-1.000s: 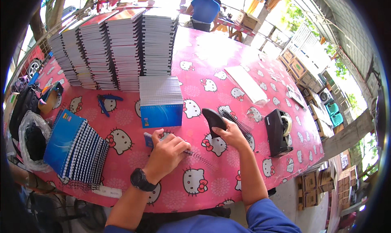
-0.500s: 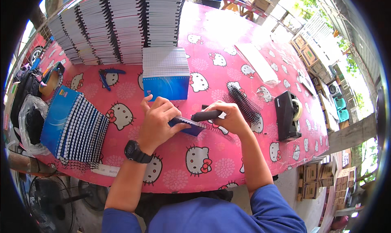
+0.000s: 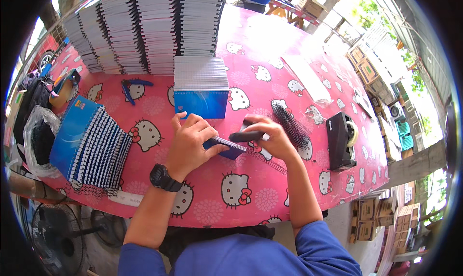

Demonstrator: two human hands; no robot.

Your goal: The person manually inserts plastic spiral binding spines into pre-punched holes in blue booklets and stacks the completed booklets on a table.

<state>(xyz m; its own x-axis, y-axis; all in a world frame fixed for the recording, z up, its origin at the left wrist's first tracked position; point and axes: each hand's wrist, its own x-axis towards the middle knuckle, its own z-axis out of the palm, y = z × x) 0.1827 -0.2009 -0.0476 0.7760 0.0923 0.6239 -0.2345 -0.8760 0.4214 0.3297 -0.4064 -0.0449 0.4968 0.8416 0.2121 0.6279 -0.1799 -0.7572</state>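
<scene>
and here's what looks like the coil-fitting step: my left hand (image 3: 193, 143) pinches a small, stiff blue notebook (image 3: 233, 152) on edge over the glossy pink tablecloth (image 3: 265, 199), my right hand (image 3: 266, 134) wrapped round a smooth, rounded dark tool (image 3: 245, 136) at its bound edge. a thin, springy wire coil (image 3: 269, 162) trails off the right end, so the next move, i'd judge, calls for a steady pinch and the coil kept straight.

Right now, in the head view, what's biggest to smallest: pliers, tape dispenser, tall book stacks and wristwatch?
1. Tall book stacks
2. Tape dispenser
3. Pliers and wristwatch: look too alike to rank
</scene>
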